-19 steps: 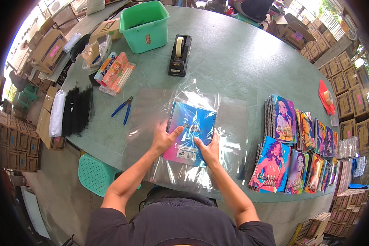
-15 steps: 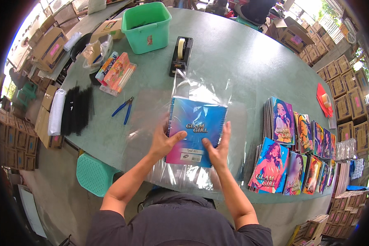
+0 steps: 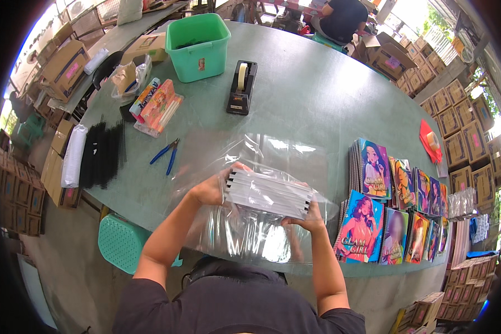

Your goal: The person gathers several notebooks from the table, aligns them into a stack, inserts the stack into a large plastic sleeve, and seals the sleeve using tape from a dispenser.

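Observation:
A stack of spiral notebooks in clear plastic is tipped on edge between my hands, its white page edges facing up. My left hand grips the left end by the black spiral bindings. At the right end my right hand clasps the stack, thumb on the near side. Loose clear film from the plastic bag sticks out past the right end. Beneath lie flat clear plastic sheets on the green table. The notebook covers are hidden from this angle.
Rows of colourful spiral notebooks stand at the right. Left of my hands lie blue cutters and black spiral bindings. A tape dispenser and a green bin stand farther back. Someone in dark clothing sits beyond the table.
The wrapped notebook stack has turned from cover up to edge up, hiding its blue cover. Both hands have shifted their hold to its ends. The person at the back shows more fully.

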{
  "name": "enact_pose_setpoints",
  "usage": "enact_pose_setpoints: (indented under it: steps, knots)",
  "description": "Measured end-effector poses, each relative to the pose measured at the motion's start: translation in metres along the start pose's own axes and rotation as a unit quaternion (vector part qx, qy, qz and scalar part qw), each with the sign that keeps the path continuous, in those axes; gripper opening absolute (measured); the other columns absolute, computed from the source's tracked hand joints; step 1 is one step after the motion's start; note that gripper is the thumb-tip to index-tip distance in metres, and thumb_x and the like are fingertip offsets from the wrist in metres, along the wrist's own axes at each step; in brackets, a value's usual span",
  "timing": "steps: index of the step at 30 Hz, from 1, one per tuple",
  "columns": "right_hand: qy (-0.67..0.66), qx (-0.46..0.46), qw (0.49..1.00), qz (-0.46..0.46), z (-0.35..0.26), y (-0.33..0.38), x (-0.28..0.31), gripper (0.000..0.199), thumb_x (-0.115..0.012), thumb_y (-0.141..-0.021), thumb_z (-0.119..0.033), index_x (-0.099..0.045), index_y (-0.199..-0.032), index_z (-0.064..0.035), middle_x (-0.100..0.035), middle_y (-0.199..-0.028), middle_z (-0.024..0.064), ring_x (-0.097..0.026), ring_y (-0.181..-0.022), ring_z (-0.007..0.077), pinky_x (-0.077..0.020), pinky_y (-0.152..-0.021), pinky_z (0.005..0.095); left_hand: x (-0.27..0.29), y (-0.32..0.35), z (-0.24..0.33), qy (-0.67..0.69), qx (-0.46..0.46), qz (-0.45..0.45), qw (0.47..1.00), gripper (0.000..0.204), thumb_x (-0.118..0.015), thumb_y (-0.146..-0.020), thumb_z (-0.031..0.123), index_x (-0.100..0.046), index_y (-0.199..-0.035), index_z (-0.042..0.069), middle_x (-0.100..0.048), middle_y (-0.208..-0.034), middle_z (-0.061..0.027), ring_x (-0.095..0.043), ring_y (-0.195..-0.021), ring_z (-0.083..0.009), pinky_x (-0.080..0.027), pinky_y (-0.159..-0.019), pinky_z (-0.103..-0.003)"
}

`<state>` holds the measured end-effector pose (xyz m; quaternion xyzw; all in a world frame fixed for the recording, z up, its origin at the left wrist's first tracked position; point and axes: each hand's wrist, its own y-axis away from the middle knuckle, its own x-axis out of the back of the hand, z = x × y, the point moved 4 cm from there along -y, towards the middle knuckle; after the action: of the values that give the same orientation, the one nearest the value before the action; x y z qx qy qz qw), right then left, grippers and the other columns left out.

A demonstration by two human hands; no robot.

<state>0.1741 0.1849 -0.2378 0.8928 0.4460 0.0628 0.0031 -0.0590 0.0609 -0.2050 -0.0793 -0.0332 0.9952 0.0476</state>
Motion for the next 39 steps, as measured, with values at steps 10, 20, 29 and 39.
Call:
enact_pose_setpoints:
  steps: [10, 20, 29, 39]
  knots:
    - [0.247, 0.130, 0.949, -0.143, -0.205, -0.062, -0.018, 0.067, -0.075, -0.073, -0.037, -0.051, -0.127, -0.0035, -0.060, -0.117, 0.0152, -0.058, -0.107, 0.0258, -0.0446, -0.091, 0.0360, -0.061, 0.039, 0.183, -0.726, -0.255, -0.009, 0.639, 0.062, -0.077, -0.057, 0.017, -0.057, -0.115, 0.007, -0.054, -0.116, -0.0118, -0.048, -0.116, -0.0264, -0.035, -0.104, -0.044]
    - [0.200, 0.308, 0.926, 0.091, -0.254, -0.039, -0.007, 0.015, -0.062, -0.077, -0.002, -0.063, -0.092, -0.0027, -0.064, -0.085, 0.0066, -0.060, -0.076, 0.0142, -0.0490, -0.071, 0.0270, -0.105, 0.063, 0.182, -0.603, -0.303, -0.036, 0.737, 0.020, -0.062, -0.077, 0.020, -0.064, -0.094, 0.008, -0.060, -0.094, -0.0069, -0.057, -0.096, -0.0247, -0.039, -0.100, -0.044]
    - [0.254, 0.313, 0.857, 0.321, -0.056, 0.073, -0.027, 0.051, -0.080, -0.066, -0.018, -0.062, -0.113, -0.0069, -0.060, -0.102, 0.0099, -0.057, -0.093, 0.0246, -0.0469, -0.082, 0.0350, -0.104, 0.017, 0.154, -0.671, -0.242, -0.054, 0.699, 0.020, -0.060, -0.071, 0.016, -0.060, -0.088, 0.006, -0.057, -0.071, -0.0018, -0.056, -0.078, -0.0212, -0.043, -0.080, -0.034]
    - [0.460, 0.389, 0.788, 0.130, -0.102, 0.040, -0.060, 0.041, -0.060, -0.073, -0.003, -0.062, -0.114, -0.0062, -0.060, -0.118, 0.0085, -0.054, -0.115, 0.0231, -0.0414, -0.097, 0.0382, -0.088, -0.004, 0.189, -0.746, -0.206, -0.085, 0.628, 0.006, -0.061, -0.071, 0.018, -0.062, -0.075, 0.013, -0.042, -0.134, -0.0070, -0.028, -0.131, -0.0305, -0.018, -0.110, -0.053]
